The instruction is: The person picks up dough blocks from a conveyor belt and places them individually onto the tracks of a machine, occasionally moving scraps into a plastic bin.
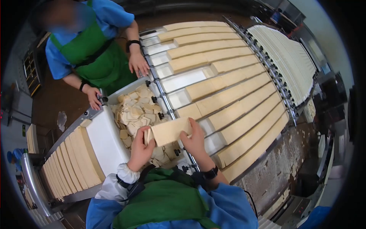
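A pale beige rectangular block [171, 131], perhaps a stack of thin sheets, is held up between my two hands. My left hand [141, 147] is closed at its left end, where a thin separate piece [147, 135] shows between the fingers. At the other end, my right hand [195, 139] grips the block with thumb and fingers. Below them lies a heap of broken beige pieces [137, 108] in a white bin. Long rows of similar blocks [236, 103] fill the lanes of a conveyor beside my right hand.
A co-worker in a green apron [103, 65] stands across the bin, both hands on the frame edges. To the left, upright slabs [68, 162] stand in a tray by a white panel [103, 133]. A metal rail [164, 95] runs between bin and lanes. Another conveyor [282, 61] stands beyond.
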Tool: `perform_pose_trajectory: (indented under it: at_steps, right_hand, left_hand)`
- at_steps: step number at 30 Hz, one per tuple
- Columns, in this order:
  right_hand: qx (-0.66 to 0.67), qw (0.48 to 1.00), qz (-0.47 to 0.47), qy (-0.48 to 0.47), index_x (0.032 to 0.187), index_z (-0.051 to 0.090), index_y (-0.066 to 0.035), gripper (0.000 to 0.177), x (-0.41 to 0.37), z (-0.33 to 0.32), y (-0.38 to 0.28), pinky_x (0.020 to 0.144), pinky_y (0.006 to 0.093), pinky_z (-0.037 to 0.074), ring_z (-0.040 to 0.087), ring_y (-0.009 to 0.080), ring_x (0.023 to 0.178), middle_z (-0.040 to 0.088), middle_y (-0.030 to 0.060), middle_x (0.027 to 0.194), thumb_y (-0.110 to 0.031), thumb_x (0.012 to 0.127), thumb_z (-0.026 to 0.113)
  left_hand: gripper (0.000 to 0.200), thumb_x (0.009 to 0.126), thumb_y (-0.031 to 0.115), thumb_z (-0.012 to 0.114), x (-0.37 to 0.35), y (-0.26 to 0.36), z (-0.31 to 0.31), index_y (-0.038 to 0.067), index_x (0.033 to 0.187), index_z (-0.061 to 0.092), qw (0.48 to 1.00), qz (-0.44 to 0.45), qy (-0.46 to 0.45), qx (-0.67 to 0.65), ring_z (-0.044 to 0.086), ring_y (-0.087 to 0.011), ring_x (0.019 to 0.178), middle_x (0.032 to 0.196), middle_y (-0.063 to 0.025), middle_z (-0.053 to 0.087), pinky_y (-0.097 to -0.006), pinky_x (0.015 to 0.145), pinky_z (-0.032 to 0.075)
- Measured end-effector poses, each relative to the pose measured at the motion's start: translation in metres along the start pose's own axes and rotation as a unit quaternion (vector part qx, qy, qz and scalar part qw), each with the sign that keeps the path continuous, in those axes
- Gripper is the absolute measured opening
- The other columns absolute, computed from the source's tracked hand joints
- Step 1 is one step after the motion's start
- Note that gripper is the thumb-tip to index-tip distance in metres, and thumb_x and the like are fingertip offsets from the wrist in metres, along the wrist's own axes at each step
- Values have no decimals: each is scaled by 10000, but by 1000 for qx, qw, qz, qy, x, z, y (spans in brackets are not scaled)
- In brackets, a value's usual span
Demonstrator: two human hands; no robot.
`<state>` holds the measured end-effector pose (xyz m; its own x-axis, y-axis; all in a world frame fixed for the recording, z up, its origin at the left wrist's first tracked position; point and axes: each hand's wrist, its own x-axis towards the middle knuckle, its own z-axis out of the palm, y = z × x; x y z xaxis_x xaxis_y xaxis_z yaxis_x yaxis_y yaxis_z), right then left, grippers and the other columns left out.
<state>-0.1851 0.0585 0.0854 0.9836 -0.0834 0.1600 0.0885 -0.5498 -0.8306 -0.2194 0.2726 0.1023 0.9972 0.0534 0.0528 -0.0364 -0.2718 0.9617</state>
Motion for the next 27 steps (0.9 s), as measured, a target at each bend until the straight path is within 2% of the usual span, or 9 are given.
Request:
perform_pose_trajectory:
  at_steps: [4,7,9,10,12,16,19,22,27]
  right_hand:
    - [-30,998,44,21,1257,512,42,550,-43,-59,41,890,457,468,579,417,1012,603,258,1087,-167,757,605]
    - [-63,991,112,37,1288,527,33,541,-60,-85,69,862,371,498,642,279,997,637,208,1131,-108,766,550]
    - [-40,991,122,43,1258,530,43,523,-60,-92,87,882,422,483,605,366,1002,623,239,1084,-119,761,562]
    - [-28,991,126,46,1243,532,48,515,-59,-94,93,893,447,475,586,410,1005,616,254,1060,-125,759,568]
    - [-78,989,121,24,1262,527,52,516,-56,-99,100,909,416,474,596,370,1032,614,253,1105,-104,771,561]
    - [-266,963,13,27,1261,521,73,519,-63,-102,89,972,439,434,535,414,1127,572,274,1183,-123,787,604]
    - [-298,953,4,50,1269,500,86,549,-72,-97,73,1009,482,397,458,467,1207,497,298,1273,-149,792,640]
    - [-243,967,-69,32,1343,431,77,642,-72,-90,58,1053,554,326,364,516,1281,402,333,1367,-244,830,645]
    - [-326,944,-33,-37,1444,300,57,851,-75,-64,73,1104,625,174,205,535,1377,240,338,1488,-470,853,609]
  left_hand:
    - [404,830,73,614,-18,26,41,70,1210,476,987,-25,-153,-37,615,-201,719,907,-149,620,-338,644,502]
    - [410,825,99,623,-29,23,80,61,1194,447,975,-66,-209,-18,593,-242,644,861,-163,601,-353,609,482]
    - [434,851,10,600,-36,21,101,69,1233,402,961,-114,-249,-41,562,-150,773,889,-89,560,-291,652,458]
    - [433,851,21,601,-38,18,110,67,1233,402,963,-105,-248,-31,564,-159,766,877,-91,559,-301,651,460]
    - [433,853,44,605,-42,13,122,63,1235,402,966,-90,-241,-8,569,-178,754,854,-95,558,-321,649,464]
    - [441,840,86,613,-40,7,143,59,1235,419,972,-77,-211,67,594,-265,724,819,-148,573,-376,663,474]
    - [445,833,96,609,-38,-5,161,60,1240,431,973,-75,-198,95,625,-355,773,851,-207,609,-415,698,487]
    - [446,826,101,598,-39,-9,166,57,1240,437,976,-80,-182,87,633,-422,804,867,-250,628,-459,716,493]
    - [472,788,96,603,-27,3,150,31,1225,438,963,-127,-212,103,634,-450,784,818,-265,634,-493,701,495]
